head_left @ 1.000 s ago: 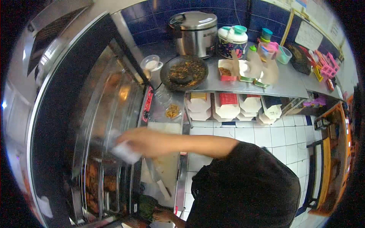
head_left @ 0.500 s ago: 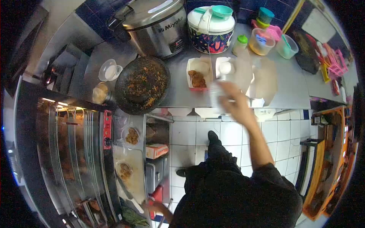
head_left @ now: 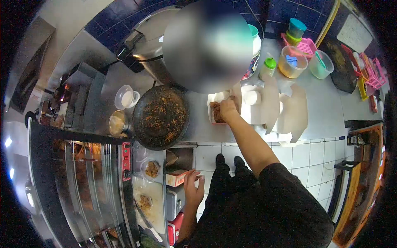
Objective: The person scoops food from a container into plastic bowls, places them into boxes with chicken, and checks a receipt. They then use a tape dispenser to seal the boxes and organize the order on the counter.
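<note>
1. A steel tabletop (head_left: 324,115) runs below a blue tiled wall (head_left: 283,20) in a compact kitchen. Clock directions here are read across the view, centred on the right hand; a blurred patch hides what lies between 11 and 12.

2. The right hand (head_left: 228,108) dips into an open paper food box (head_left: 212,97), its fingers bent downward. I cannot tell whether this grip is closed on anything, as the back of the hand covers the fingertips.

3. A brown, fried-looking piece (head_left: 216,112) lies inside that box, just beside the hand toward 9 o'clock.

4. The left hand (head_left: 194,188) is at 7 o'clock, near a red-and-white carton (head_left: 175,177); its grip is loose and parted, with nothing visible in it.

5. A second box (head_left: 250,113) with a white round mound (head_left: 250,98) stands just beside, between 2 and 3; a third box (head_left: 295,109) opens at 3. A black round pan (head_left: 159,118) sits at 9.

6. To handle the food well, I would keep the touch light so the crust does not crumble, work straight above the opening and avoid pressing the thin walls. The unoccupied left hand could usefully steady the rim.
</note>
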`<act>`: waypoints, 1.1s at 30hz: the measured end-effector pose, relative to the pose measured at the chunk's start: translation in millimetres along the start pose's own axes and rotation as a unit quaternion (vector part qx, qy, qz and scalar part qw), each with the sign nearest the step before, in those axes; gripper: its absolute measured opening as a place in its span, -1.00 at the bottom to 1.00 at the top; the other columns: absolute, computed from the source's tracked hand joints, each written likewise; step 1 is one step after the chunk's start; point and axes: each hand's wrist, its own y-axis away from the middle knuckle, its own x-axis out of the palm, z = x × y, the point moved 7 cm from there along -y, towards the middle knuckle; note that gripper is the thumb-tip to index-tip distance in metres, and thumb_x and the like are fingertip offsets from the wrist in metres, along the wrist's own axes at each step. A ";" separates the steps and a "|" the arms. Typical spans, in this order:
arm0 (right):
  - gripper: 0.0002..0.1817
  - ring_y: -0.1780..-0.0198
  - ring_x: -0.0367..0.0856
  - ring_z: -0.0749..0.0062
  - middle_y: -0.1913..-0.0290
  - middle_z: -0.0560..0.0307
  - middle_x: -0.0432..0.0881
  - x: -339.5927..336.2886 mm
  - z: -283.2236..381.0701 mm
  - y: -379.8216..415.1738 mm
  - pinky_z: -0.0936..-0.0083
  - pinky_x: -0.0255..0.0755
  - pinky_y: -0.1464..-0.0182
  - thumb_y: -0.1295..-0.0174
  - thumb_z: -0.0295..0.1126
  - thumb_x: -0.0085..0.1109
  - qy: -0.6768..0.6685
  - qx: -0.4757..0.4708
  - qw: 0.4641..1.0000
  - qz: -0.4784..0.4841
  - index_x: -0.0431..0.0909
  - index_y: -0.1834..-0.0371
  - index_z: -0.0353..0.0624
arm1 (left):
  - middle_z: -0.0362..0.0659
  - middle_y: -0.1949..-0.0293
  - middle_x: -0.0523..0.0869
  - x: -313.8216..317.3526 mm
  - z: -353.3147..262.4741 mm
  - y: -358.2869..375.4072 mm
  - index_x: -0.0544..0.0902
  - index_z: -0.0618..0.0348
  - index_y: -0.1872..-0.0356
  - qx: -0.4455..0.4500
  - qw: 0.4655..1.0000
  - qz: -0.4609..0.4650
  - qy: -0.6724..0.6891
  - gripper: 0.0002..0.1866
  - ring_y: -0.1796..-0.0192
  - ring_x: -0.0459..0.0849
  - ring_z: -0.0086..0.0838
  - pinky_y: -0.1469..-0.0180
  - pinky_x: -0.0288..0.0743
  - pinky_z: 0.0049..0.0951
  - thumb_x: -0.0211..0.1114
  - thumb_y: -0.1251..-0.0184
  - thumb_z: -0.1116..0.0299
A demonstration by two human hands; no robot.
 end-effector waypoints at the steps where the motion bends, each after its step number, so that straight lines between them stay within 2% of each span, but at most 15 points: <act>1: -0.68 -0.16 0.55 0.11 -0.13 -0.21 0.52 1.5 -1.4 -0.5 0.35 0.51 -0.09 -0.15 -0.32 0.16 -0.015 0.016 1.000 0.016 0.65 0.10 -0.28 | 0.11 0.02 0.56 0.9 -7.3 -18.3 0.56 0.33 0.14 -0.007 1.000 0.008 0.021 -0.79 0.19 0.65 -0.22 0.14 0.56 -0.39 0.23 -0.30 0.40; 4: -0.61 -0.11 0.58 0.08 -0.18 -0.21 0.46 36.6 -4.5 -35.0 0.31 0.54 -0.04 -0.19 -0.31 0.12 -0.002 0.042 0.999 -0.011 0.55 -0.02 -0.34 | 0.08 0.10 0.61 16.5 -10.0 -81.1 0.57 0.30 0.17 0.003 0.995 0.102 0.015 -0.77 0.26 0.66 -0.22 0.21 0.53 -0.36 0.23 -0.33 0.32; 8: -0.47 0.15 0.69 0.02 -0.21 -0.27 0.41 6.8 5.9 -8.7 0.29 0.63 0.16 -0.20 -0.31 0.11 -0.008 0.148 0.977 -0.153 0.32 -0.19 -0.37 | 0.13 0.18 0.65 77.5 46.8 -164.8 0.56 0.27 0.10 -0.071 0.994 0.038 0.069 -0.65 0.24 0.66 -0.09 0.16 0.49 -0.18 0.13 -0.39 0.14; 12: -0.52 0.49 0.67 0.03 0.04 -0.30 0.59 -6.6 39.7 71.3 0.24 0.58 0.43 -0.21 -0.17 0.13 -0.178 0.114 0.944 -0.255 0.31 -0.04 -0.30 | 0.18 0.24 0.66 156.9 104.1 -218.3 0.55 0.29 0.11 -0.065 0.996 0.030 0.056 -0.60 0.15 0.62 0.06 0.08 0.43 -0.05 0.09 -0.39 0.08; 15: -0.38 0.54 0.66 0.14 0.19 -0.15 0.64 90.9 36.7 80.4 0.26 0.55 0.48 -0.24 0.04 0.11 -0.242 0.099 0.952 -0.158 0.28 -0.13 -0.25 | 0.22 0.29 0.64 158.3 96.0 -215.6 0.57 0.32 0.23 -0.058 0.992 0.088 0.068 -0.61 0.16 0.58 0.14 0.09 0.39 0.01 0.09 -0.35 0.10; 16: -0.28 0.48 0.66 0.14 0.19 -0.11 0.62 133.4 27.5 81.3 0.26 0.57 0.46 -0.20 0.17 0.10 -0.495 0.184 0.849 -0.021 0.27 -0.16 -0.23 | 0.23 0.31 0.62 153.7 86.0 -211.4 0.57 0.34 0.30 -0.071 0.988 0.127 0.052 -0.62 0.18 0.57 0.16 0.11 0.39 0.02 0.11 -0.33 0.13; 17: -0.17 0.42 0.65 0.14 0.19 -0.07 0.60 166.3 38.4 90.8 0.26 0.58 0.43 -0.15 0.30 0.09 -0.704 0.249 0.656 0.111 0.25 -0.20 -0.21 | 0.23 0.37 0.60 146.8 76.8 -205.7 0.56 0.36 0.39 -0.056 0.992 0.111 0.009 -0.65 0.22 0.55 0.18 0.15 0.38 0.03 0.10 -0.29 0.18; 18: -0.17 0.42 0.65 0.14 0.19 -0.07 0.60 167.8 38.1 95.3 0.26 0.58 0.43 -0.15 0.30 0.09 -0.709 0.256 0.649 0.103 0.25 -0.20 -0.21 | 0.21 0.41 0.59 145.5 75.9 -193.9 0.56 0.36 0.40 -0.042 0.991 0.123 0.002 -0.67 0.23 0.56 0.17 0.17 0.38 0.03 0.12 -0.27 0.20; 20: -0.05 0.22 0.61 0.15 0.07 -0.07 0.51 176.2 30.4 107.2 0.21 0.60 0.35 -0.05 0.45 0.04 -0.789 0.361 0.495 0.044 0.21 -0.23 -0.16 | 0.18 0.39 0.60 137.6 72.0 -167.4 0.56 0.36 0.35 -0.025 0.984 0.178 -0.024 -0.70 0.23 0.58 0.11 0.18 0.41 -0.01 0.16 -0.25 0.23; 24: -0.29 -0.07 0.47 0.11 -0.15 0.01 0.40 204.5 37.3 119.1 0.02 0.49 0.03 -0.20 0.09 0.19 -0.868 0.320 0.377 -0.048 0.17 -0.29 0.00 | 0.06 0.15 0.58 143.8 110.3 -124.8 0.47 0.34 -0.04 -0.071 0.974 0.179 0.117 -0.58 0.15 0.62 -0.10 0.21 0.53 -0.15 0.25 -0.23 0.28; 25: -0.53 -0.09 0.47 0.21 -0.10 0.09 0.46 230.0 35.4 117.3 0.13 0.46 -0.02 -0.28 -0.12 0.15 -0.890 0.301 0.332 -0.083 0.31 -0.20 0.02 | 0.02 0.07 0.55 134.8 111.6 -123.8 0.36 0.29 -0.16 -0.179 0.948 0.174 0.196 -0.48 0.12 0.61 -0.17 0.23 0.56 -0.22 0.26 -0.24 0.28; 26: -0.53 -0.09 0.47 0.21 -0.10 0.09 0.46 247.2 31.2 124.3 0.13 0.46 -0.02 -0.28 -0.12 0.15 -0.891 0.309 0.316 -0.102 0.31 -0.20 0.02 | -0.02 -0.02 0.51 133.3 116.3 -120.4 0.26 0.24 -0.29 -0.288 0.905 0.165 0.267 -0.37 0.08 0.60 -0.24 0.24 0.60 -0.30 0.27 -0.25 0.28; 28: -0.63 -0.07 0.48 0.29 -0.02 0.09 0.53 254.2 30.4 128.8 0.19 0.47 -0.03 -0.28 -0.22 0.14 -0.935 0.201 0.267 -0.121 0.41 -0.10 -0.06 | -0.03 -0.04 0.52 141.9 126.6 -116.1 0.22 0.20 -0.31 -0.299 0.885 0.226 0.277 -0.34 0.05 0.60 -0.27 0.25 0.61 -0.34 0.29 -0.25 0.26; 29: -0.76 0.32 0.52 0.48 0.27 0.29 0.53 246.0 23.7 145.4 0.51 0.48 0.29 -0.33 -0.35 0.03 -0.934 0.194 0.254 -0.159 0.45 -0.04 -0.07 | -0.04 -0.06 0.53 149.4 129.0 -111.8 0.18 0.17 -0.34 -0.318 0.862 0.263 0.294 -0.31 0.03 0.60 -0.30 0.27 0.63 -0.38 0.30 -0.25 0.24; 33: -0.70 0.21 0.51 0.41 0.19 0.20 0.51 303.6 -23.3 211.0 0.41 0.50 0.21 -0.33 -0.28 -0.03 -0.952 0.196 0.222 -0.080 0.43 -0.07 -0.13 | -0.02 -0.13 0.51 156.0 93.3 -79.4 0.21 0.17 -0.34 -0.322 0.809 0.419 0.256 -0.31 -0.03 0.59 -0.31 0.15 0.62 -0.36 0.31 -0.28 0.21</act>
